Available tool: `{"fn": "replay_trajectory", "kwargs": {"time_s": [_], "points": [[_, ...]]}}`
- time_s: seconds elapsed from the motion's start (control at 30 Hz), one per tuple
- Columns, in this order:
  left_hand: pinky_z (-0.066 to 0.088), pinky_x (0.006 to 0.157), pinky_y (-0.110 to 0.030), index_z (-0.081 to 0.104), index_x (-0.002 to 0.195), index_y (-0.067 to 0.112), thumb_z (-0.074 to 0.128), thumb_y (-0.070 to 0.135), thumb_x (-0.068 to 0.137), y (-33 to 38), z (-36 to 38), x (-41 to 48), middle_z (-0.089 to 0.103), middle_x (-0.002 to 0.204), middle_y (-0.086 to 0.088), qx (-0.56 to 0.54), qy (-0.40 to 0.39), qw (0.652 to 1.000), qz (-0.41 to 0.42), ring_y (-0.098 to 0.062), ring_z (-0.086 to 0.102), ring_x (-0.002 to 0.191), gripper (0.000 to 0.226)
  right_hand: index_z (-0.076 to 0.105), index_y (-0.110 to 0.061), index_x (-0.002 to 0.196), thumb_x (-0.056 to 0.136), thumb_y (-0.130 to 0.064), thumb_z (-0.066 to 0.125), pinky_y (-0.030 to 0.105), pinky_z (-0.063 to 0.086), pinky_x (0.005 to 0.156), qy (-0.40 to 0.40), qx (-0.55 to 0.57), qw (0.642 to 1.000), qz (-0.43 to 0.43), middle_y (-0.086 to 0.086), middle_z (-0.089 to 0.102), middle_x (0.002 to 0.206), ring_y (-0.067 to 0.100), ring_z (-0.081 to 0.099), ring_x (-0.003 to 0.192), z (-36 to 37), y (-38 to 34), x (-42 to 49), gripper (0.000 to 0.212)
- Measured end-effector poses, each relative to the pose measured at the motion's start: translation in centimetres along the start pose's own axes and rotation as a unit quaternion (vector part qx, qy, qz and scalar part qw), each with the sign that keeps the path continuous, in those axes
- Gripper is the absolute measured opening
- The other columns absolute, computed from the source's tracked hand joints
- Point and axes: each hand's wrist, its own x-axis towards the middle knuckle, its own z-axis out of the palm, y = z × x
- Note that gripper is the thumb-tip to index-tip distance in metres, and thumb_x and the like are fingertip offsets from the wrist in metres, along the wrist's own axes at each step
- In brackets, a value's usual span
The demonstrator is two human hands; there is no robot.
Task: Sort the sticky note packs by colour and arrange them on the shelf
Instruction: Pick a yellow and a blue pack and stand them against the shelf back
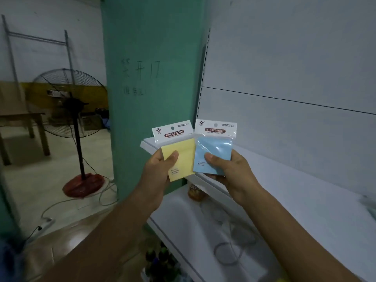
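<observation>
Green pillar [150, 78], standing fan [69, 102] w/ red base, wooden table [20, 119] left.

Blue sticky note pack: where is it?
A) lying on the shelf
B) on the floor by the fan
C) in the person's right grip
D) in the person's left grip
C: the right grip pinches the blue sticky note pack, thumb on its front; the left grip holds the yellow pack.

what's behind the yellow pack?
The shelf corner and the green pillar show around it. The left hand holds the yellow pack, thumb in front; its fingers behind the pack are covered, as is the shelf edge there.
</observation>
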Motion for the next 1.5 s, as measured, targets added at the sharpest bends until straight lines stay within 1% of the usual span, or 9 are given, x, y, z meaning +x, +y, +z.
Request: {"fn": "replay_trajectory", "kwargs": {"time_s": [0.17, 0.47, 0.6, 0.73, 0.87, 0.97, 1.17, 1.3, 1.5], "points": [[0.051, 0.066, -0.027, 0.062, 0.097, 0.026, 0.054, 0.015, 0.092, -1.5, -0.1, 6.2, 0.068, 0.099, 0.005, 0.011, 0.019, 1.0, -0.011, -0.015, 0.062, 0.086, 0.015, 0.055, -0.016, 0.121, 0.085, -0.008, 0.065, 0.029, 0.06, 0.064, 0.024, 0.021, 0.999, 0.015, 0.007, 0.067, 0.11, 0.02, 0.067, 0.091, -1.2, 1.5, 7.3, 0.038], [0.05, 0.068, -0.028, 0.058, 0.112, 0.019, 0.055, 0.014, 0.092, -3.7, 2.4, 18.0, 0.065, 0.092, 0.001, 0.023, -0.028, 0.997, -0.068, -0.016, 0.059, 0.083, 0.021, 0.058, -0.013, 0.117, 0.084, -0.006, 0.066, 0.032, 0.058, 0.069, 0.068, 0.049, 0.996, 0.04, 0.009, 0.069, 0.106, 0.024, 0.067, 0.095, -5.8, 2.3, 17.5, 0.035], [0.045, 0.065, -0.027, 0.059, 0.115, 0.02, 0.055, 0.016, 0.092, -6.5, 5.0, 22.5, 0.063, 0.094, -0.001, 0.031, -0.045, 0.994, -0.099, -0.016, 0.056, 0.078, 0.024, 0.058, -0.013, 0.108, 0.084, -0.006, 0.064, 0.037, 0.059, 0.068, 0.15, 0.077, 0.983, 0.069, 0.01, 0.067, 0.101, 0.025, 0.066, 0.092, -9.5, 3.4, 20.1, 0.026], [0.047, 0.062, -0.027, 0.059, 0.11, 0.02, 0.054, 0.015, 0.093, -9.0, 9.0, 26.5, 0.064, 0.096, -0.002, 0.059, -0.104, 0.987, -0.112, -0.016, 0.06, 0.078, 0.019, 0.055, -0.012, 0.116, 0.088, -0.008, 0.06, 0.036, 0.055, 0.066, 0.23, 0.073, 0.969, 0.045, 0.011, 0.063, 0.104, 0.025, 0.063, 0.088, -12.9, 3.5, 22.4, 0.029], [0.051, 0.086, -0.04, 0.06, 0.103, 0.018, 0.055, 0.013, 0.093, -11.7, 12.4, 31.2, 0.064, 0.102, -0.006, 0.12, -0.171, 0.973, -0.096, -0.023, 0.06, 0.091, 0.013, 0.054, -0.014, 0.119, 0.09, -0.01, 0.058, 0.035, 0.054, 0.07, 0.28, 0.054, 0.958, 0.023, 0.01, 0.062, 0.107, 0.023, 0.061, 0.09, -15.8, 4.1, 24.6, 0.029], [0.05, 0.076, -0.032, 0.06, 0.099, 0.016, 0.056, 0.012, 0.092, -13.0, 13.0, 34.8, 0.064, 0.093, -0.001, 0.166, -0.226, 0.957, -0.074, -0.021, 0.059, 0.088, 0.009, 0.055, -0.014, 0.116, 0.091, -0.01, 0.058, 0.034, 0.052, 0.075, 0.319, 0.03, 0.947, 0.021, 0.009, 0.063, 0.102, 0.024, 0.061, 0.09, -16.8, 4.9, 26.0, 0.025], [0.049, 0.089, -0.041, 0.062, 0.102, 0.013, 0.059, 0.009, 0.09, -14.7, 12.2, 41.6, 0.065, 0.103, -0.006, 0.217, -0.339, 0.914, -0.06, -0.021, 0.061, 0.092, 0.014, 0.061, -0.005, 0.11, 0.085, -0.008, 0.065, 0.046, 0.051, 0.09, 0.429, -0.017, 0.902, 0.043, 0.014, 0.067, 0.101, 0.032, 0.062, 0.094, -16.6, 6.0, 29.0, 0.026], [0.054, 0.087, -0.044, 0.064, 0.108, 0.009, 0.063, 0.014, 0.088, -15.8, 12.1, 44.6, 0.069, 0.104, -0.008, 0.254, -0.379, 0.89, -0.021, -0.025, 0.065, 0.095, 0.02, 0.058, -0.004, 0.107, 0.083, -0.012, 0.067, 0.033, 0.051, 0.072, 0.509, -0.107, 0.853, 0.042, 0.01, 0.064, 0.098, 0.023, 0.062, 0.083, -15.7, 6.6, 30.3, 0.026], [0.056, 0.076, -0.047, 0.065, 0.083, 0.029, 0.072, 0.034, 0.079, -17.8, 11.8, 46.3, 0.074, 0.086, -0.003, 0.284, -0.37, 0.883, 0.06, -0.021, 0.069, 0.08, 0.009, 0.052, -0.006, 0.114, 0.086, -0.024, 0.064, 0.027, 0.043, 0.073, 0.584, -0.247, 0.773, -0.019, 0.006, 0.06, 0.102, 0.02, 0.058, 0.093, -13.8, 8.8, 30.8, 0.035]]}}
